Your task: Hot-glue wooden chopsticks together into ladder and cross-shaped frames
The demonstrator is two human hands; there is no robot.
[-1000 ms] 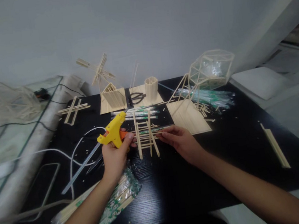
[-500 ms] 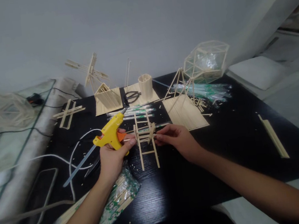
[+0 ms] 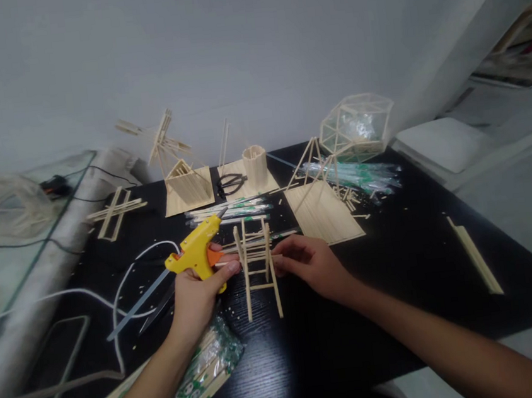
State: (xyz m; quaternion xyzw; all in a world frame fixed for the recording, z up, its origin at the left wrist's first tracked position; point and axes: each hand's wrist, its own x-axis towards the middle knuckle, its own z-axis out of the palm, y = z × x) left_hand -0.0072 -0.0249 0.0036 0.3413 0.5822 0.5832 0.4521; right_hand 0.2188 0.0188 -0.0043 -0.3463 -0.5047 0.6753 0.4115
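Observation:
My left hand [image 3: 200, 294] is wrapped round the yellow glue gun [image 3: 196, 249], whose nozzle points up and to the right. Its thumb and fingertips also pinch a thin stick beside the small wooden stick frame [image 3: 262, 287]. That frame has ladder-like sides joined by rungs and stands over the black table. At the frame's right side, my right hand [image 3: 313, 263] pinches the end of a thin stick [image 3: 278, 256] between thumb and fingers. How the stick meets the frame is partly hidden.
Wooden models on thin boards [image 3: 322, 215] line the back of the table [image 3: 411, 272]. Black pliers [image 3: 232, 183] lie among them. A bag of sticks [image 3: 208, 370] is at the front left, with a white cable [image 3: 86, 294] beyond. More sticks [image 3: 476, 256] lie right.
The camera view has shifted, so the table items sit slightly lower and further left. The stick frame looks more upright, with its two sides nearly parallel. Both hands keep their grips.

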